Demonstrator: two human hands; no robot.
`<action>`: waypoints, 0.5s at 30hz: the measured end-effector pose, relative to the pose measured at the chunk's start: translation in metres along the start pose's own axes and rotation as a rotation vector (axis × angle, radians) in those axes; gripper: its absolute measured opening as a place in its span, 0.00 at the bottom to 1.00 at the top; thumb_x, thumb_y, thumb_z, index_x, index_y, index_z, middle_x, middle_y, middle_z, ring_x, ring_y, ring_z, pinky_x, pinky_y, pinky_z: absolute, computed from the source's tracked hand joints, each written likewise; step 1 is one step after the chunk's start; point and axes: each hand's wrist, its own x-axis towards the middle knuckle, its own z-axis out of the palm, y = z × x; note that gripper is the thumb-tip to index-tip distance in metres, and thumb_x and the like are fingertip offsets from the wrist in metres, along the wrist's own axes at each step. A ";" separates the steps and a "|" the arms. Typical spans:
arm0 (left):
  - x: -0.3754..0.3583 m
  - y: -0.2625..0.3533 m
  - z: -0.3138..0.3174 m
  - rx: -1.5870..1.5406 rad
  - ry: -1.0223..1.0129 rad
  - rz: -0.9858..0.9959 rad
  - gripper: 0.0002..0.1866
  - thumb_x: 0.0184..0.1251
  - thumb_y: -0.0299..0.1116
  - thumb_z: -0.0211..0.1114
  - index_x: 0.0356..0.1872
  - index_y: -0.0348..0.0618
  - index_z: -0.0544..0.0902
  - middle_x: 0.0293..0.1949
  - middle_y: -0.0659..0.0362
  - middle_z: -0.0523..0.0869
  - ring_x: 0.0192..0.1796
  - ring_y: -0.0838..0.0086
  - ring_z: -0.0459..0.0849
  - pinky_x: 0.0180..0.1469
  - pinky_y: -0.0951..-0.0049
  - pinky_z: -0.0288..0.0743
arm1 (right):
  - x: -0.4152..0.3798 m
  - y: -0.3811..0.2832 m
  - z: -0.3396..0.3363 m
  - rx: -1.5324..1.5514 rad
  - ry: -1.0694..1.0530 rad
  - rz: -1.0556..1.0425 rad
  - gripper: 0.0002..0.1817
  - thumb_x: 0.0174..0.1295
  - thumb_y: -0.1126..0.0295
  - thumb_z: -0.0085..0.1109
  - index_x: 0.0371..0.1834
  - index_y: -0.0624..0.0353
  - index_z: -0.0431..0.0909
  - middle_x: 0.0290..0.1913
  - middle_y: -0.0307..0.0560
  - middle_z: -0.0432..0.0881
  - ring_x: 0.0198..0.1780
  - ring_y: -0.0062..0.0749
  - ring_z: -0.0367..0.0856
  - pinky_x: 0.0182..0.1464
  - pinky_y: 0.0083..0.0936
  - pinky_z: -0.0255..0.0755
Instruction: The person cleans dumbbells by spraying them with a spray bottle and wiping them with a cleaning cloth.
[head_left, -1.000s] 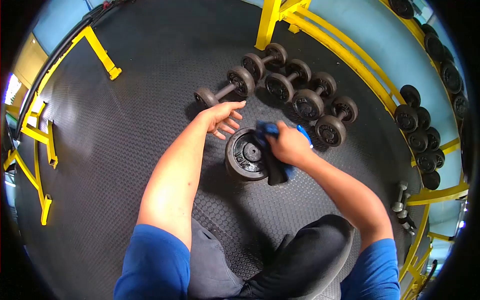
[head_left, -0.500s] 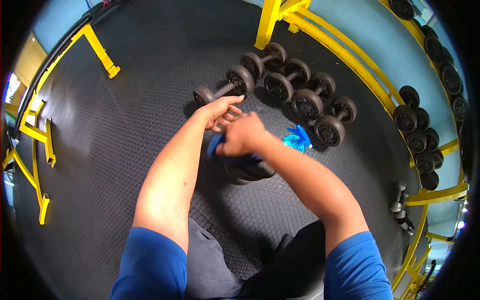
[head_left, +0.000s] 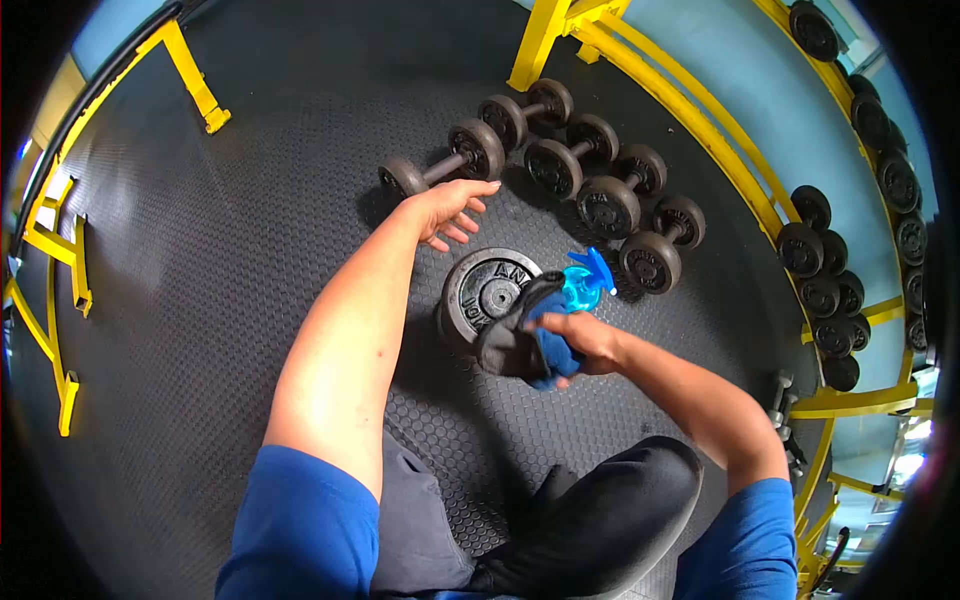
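Observation:
My right hand grips a bunched blue and black cloth over the near right side of a dumbbell. That dumbbell stands on end, its round plate with raised lettering facing up; the cloth overlaps part of the plate. Above and left of the plate, my left hand is held out with its fingers apart and nothing in it. Just beyond its fingertips lies another dumbbell. A spray bottle with a blue trigger head and a clear blue body stands right behind the cloth.
Several dumbbells lie in a row on the black textured rubber floor. Yellow racks with more dumbbells curve along the right. At the left are yellow frame legs. My bent knee is close below my right forearm.
My right hand has swung right and toward me with the cloth, away from my left hand, uncovering the upright dumbbell's plate. My left hand stays nearly where it was, its fingers more apart.

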 end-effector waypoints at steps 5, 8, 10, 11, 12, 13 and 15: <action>0.005 0.006 0.002 0.041 0.032 0.039 0.51 0.58 0.74 0.56 0.74 0.45 0.66 0.69 0.41 0.71 0.68 0.50 0.73 0.67 0.43 0.63 | -0.068 -0.064 0.067 -1.380 0.536 -0.384 0.25 0.56 0.56 0.67 0.51 0.63 0.81 0.40 0.59 0.87 0.43 0.48 0.87 0.48 0.39 0.79; 0.009 0.001 -0.005 -0.032 0.058 0.046 0.52 0.57 0.74 0.57 0.74 0.45 0.66 0.70 0.41 0.70 0.70 0.49 0.70 0.68 0.42 0.63 | -0.008 -0.055 0.082 -1.317 0.751 -0.936 0.27 0.58 0.51 0.66 0.55 0.58 0.79 0.54 0.62 0.82 0.55 0.54 0.80 0.59 0.47 0.73; 0.006 0.001 -0.010 -0.028 0.063 0.037 0.53 0.57 0.75 0.57 0.75 0.44 0.65 0.71 0.40 0.68 0.72 0.48 0.68 0.70 0.42 0.60 | 0.018 -0.031 0.104 -1.603 0.686 -1.147 0.27 0.57 0.49 0.64 0.55 0.54 0.80 0.62 0.59 0.78 0.66 0.53 0.71 0.66 0.55 0.64; 0.002 0.001 -0.011 -0.025 0.067 0.028 0.53 0.57 0.75 0.57 0.75 0.44 0.65 0.71 0.40 0.68 0.72 0.48 0.68 0.70 0.42 0.60 | 0.021 -0.020 0.113 -1.724 0.539 -1.234 0.27 0.57 0.49 0.63 0.55 0.53 0.81 0.66 0.56 0.75 0.71 0.51 0.66 0.69 0.58 0.59; 0.000 -0.002 -0.011 -0.047 0.062 0.033 0.53 0.57 0.75 0.57 0.75 0.44 0.64 0.71 0.40 0.68 0.72 0.48 0.68 0.71 0.42 0.59 | 0.015 -0.015 0.117 -1.907 0.366 -1.233 0.25 0.56 0.50 0.62 0.54 0.52 0.83 0.66 0.54 0.75 0.72 0.49 0.64 0.70 0.59 0.58; 0.000 -0.005 -0.010 -0.071 0.056 0.043 0.53 0.58 0.75 0.56 0.75 0.43 0.63 0.71 0.39 0.68 0.72 0.48 0.68 0.71 0.42 0.58 | 0.008 -0.011 0.118 -2.085 0.180 -1.223 0.24 0.56 0.52 0.60 0.53 0.52 0.84 0.67 0.52 0.74 0.74 0.46 0.62 0.70 0.60 0.57; -0.003 -0.004 -0.011 -0.064 0.077 0.042 0.52 0.59 0.75 0.56 0.75 0.44 0.64 0.68 0.43 0.72 0.68 0.52 0.71 0.67 0.47 0.61 | 0.002 -0.005 0.097 -2.269 0.122 -1.219 0.20 0.56 0.55 0.58 0.48 0.50 0.86 0.71 0.49 0.72 0.75 0.44 0.62 0.71 0.60 0.58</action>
